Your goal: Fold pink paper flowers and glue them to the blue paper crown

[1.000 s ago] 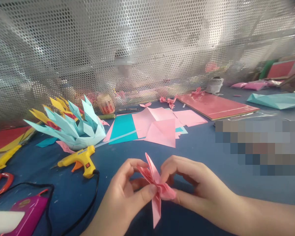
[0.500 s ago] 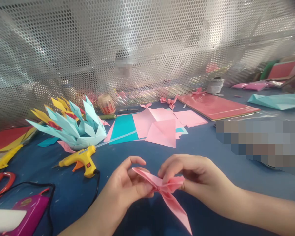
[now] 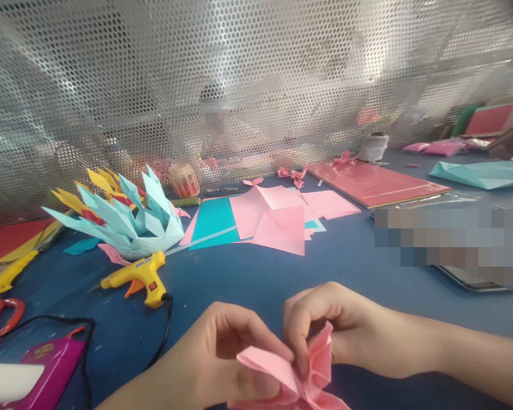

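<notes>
A folded pink paper piece (image 3: 320, 364) is between my two hands at the bottom centre, its lower part cut off by the frame edge. My left hand (image 3: 239, 353) pinches its left side, thumb below and fingers above. From the right, the fingers of my right hand (image 3: 325, 319) close on its upper right part, close to my left fingertips. Beyond my hands lie flat pink sheets (image 3: 282, 228) and a blue sheet (image 3: 214, 222). To their left stands a light blue folded paper model (image 3: 149, 230) with pointed tips.
A yellow glue gun (image 3: 139, 279) with a black cord lies at left, near a magenta tool (image 3: 60, 364), a red handle (image 3: 15, 319) and a yellow cutter (image 3: 11, 273). Further back are a red board (image 3: 376, 182) and a perforated metal screen (image 3: 256, 68); a pixelated patch covers the right side.
Both hands and the pink paper have moved lower, towards me. The paper has turned, with one part now pointing up, and my left fingers have closed in nearer my right.
</notes>
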A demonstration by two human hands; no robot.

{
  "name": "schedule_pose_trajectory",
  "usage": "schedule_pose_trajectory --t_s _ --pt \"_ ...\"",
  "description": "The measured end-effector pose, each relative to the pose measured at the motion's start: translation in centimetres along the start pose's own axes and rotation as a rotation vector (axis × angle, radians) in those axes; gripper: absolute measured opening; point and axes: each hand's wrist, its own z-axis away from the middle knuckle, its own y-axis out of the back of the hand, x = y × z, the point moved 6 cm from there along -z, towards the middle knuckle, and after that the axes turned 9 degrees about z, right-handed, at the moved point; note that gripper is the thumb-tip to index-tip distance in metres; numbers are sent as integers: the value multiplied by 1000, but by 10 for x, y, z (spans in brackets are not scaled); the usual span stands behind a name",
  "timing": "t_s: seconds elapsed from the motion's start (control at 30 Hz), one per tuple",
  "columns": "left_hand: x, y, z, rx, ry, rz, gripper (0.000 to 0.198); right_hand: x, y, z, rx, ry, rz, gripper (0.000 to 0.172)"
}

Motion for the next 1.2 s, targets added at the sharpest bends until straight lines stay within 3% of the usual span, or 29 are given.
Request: schedule_pose_trajectory --t_s 0.1,0.27,0.37,0.57,0.8,0.9,1.03,1.2 --pt "-1 -1 0 -60 6 10 20 -1 -1 0 -13 11 -27 19" --pt "-5 3 -2 8 24 -2 22 1 -2 -1 -27 18 1 16" --pt "-10 7 -5 45 44 -70 11 3 -3 -2 -25 5 32 12" --pt "-15 6 -6 11 66 -134 13 2 -6 -3 -33 18 63 20" --pt "-12 11 -8 190 92 -169 17 6 -3 -4 23 -15 63 16" --pt "-8 14 -10 279 13 -106 23 6 0 -4 44 31 143 14" --pt "-3 15 -7 359 -72 -31 12 5 10 -4 191 75 229 13" --pt "3 18 -2 447 -182 43 10 7 7 -1 196 24 34 12"
